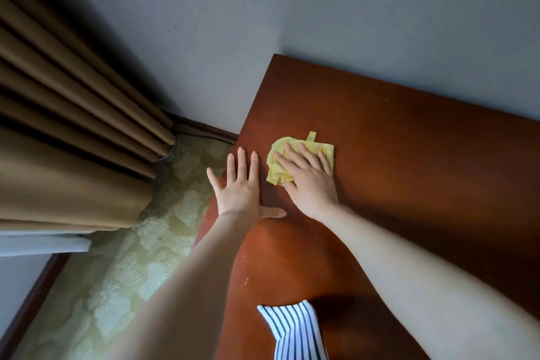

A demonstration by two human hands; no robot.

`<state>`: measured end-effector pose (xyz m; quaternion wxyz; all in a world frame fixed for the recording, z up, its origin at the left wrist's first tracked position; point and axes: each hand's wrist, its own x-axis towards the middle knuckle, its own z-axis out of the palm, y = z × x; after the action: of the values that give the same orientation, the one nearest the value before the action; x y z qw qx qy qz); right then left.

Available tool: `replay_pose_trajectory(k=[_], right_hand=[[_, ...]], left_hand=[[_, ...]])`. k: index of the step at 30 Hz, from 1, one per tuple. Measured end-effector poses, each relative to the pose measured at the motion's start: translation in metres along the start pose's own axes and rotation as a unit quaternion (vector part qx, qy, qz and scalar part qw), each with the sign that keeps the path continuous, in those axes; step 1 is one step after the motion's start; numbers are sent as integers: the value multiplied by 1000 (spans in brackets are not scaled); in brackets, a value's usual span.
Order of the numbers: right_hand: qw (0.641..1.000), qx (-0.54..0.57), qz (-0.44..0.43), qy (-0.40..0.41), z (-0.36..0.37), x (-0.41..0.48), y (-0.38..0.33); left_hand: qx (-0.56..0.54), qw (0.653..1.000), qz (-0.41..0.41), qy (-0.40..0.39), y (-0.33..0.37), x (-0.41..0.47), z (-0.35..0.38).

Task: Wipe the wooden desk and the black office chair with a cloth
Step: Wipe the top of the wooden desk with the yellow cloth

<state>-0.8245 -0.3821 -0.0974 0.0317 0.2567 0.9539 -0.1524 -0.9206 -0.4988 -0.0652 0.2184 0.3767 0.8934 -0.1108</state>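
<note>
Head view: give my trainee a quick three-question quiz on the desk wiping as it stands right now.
1. True or false: the yellow cloth lies under the right hand.
2. Where is the left hand? A) lifted off the desk B) flat at the wooden desk's left edge C) gripping the curtain
3. Fill in: the striped fabric at the bottom is blue and ____.

Key: 1 true; 2 B; 3 white.
</note>
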Motion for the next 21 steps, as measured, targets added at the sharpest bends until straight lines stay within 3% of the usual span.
replay_pose_trajectory(k=[8,14,21], right_hand=[[987,82,127,43,8,-61,-38],[968,71,236,51,13,-80,-61],[947,80,307,56,-1,-83,-11]], left_hand=[[20,998,55,29,-16,0,-7],[69,988,135,41,-21,18,-25],[52,986,158,9,2,59,-48]])
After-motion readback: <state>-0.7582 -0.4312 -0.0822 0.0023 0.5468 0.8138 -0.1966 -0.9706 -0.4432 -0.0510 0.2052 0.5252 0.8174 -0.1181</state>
